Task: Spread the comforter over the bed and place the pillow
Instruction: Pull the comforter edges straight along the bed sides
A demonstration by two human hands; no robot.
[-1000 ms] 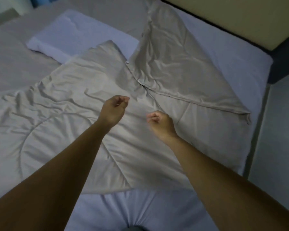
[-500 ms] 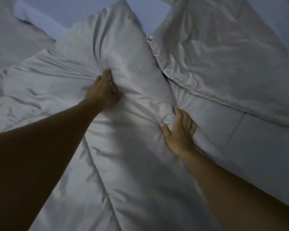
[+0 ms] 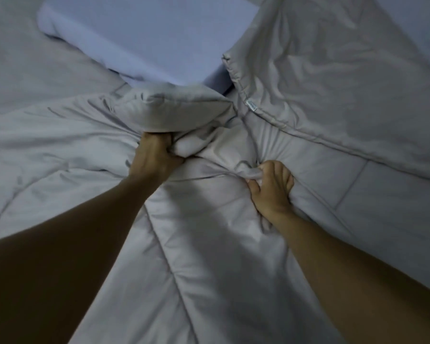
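**Comforter bunched mid-bed, both hands gripping**

Comforter, grey, quilted, padded fabric [image 3: 209, 256], covers most of the view; it lies crumpled and folded over itself on the bed, not spread. One large flap [image 3: 333, 83] is doubled back at the right, its piped edge and a small sewn label [image 3: 251, 105] facing up. Stitched seam lines run diagonally across the lower panel.

Pillow, pale lavender-blue, rectangular, soft [image 3: 147, 38], lies at the top of the view, its near corner tucked behind the raised fold of the comforter.

Left hand [image 3: 154, 157]: closed in a fist round a thick raised fold, fabric puffed up above the knuckles. Right hand [image 3: 273, 187]: fingers curled tight, pinching a smaller wad of cloth just beside the flap's edge. Hands near each other, not touching.

Handling, judged: soft, limp, bulky but light; it compresses and creases readily and will not hold shape. The cloth looks smooth, so a thin pinch may slip; a full-fist hold is safer. Mid-panel grips only drag folds. Better hold points: the piped edge and corners of the doubled flap.
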